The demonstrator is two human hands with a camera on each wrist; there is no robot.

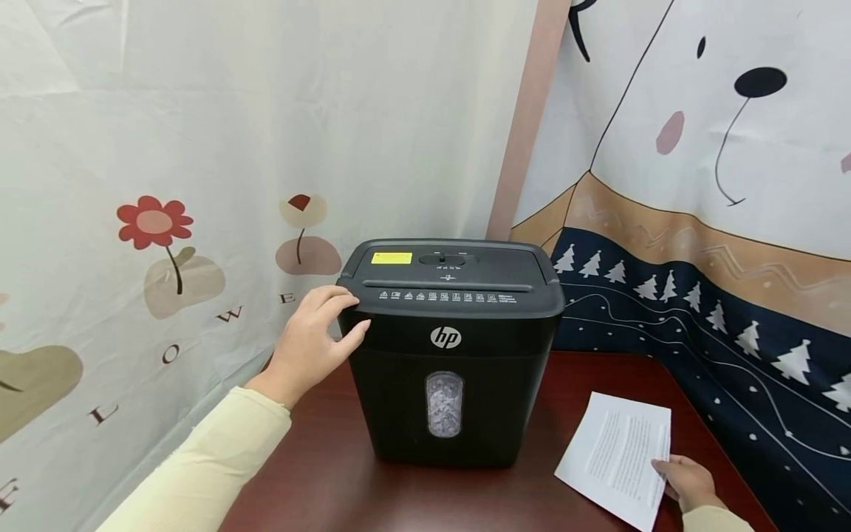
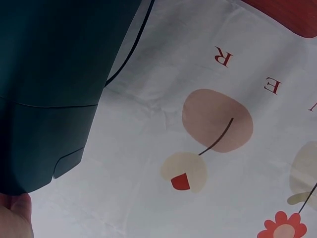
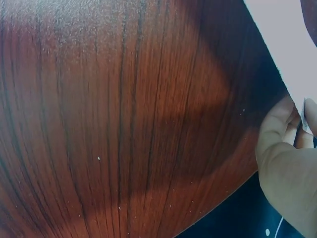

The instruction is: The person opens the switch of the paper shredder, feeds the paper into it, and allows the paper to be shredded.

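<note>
A black HP paper shredder point(image 1: 459, 399) stands upright on the table, with a slot across its top and a small front window that shows shredded paper inside. At its top left corner rests my left hand point(image 1: 312, 340), fingers on the upper edge and thumb by the front face. The left wrist view shows the shredder's dark side point(image 2: 44, 134) and part of that hand point(image 2: 15, 218). On the right, my right hand point(image 1: 691, 480) pinches the edge of a printed white paper point(image 1: 621, 451). In the right wrist view the paper point(image 3: 282, 44) sits between thumb and fingers.
The dark red wooden table point(image 1: 312, 473) bears the shredder. A white flower-print curtain point(image 1: 399, 111) hangs behind and to the left, a bear-and-trees cloth point(image 1: 705, 295) to the right. A black cord point(image 2: 133, 47) runs behind the shredder.
</note>
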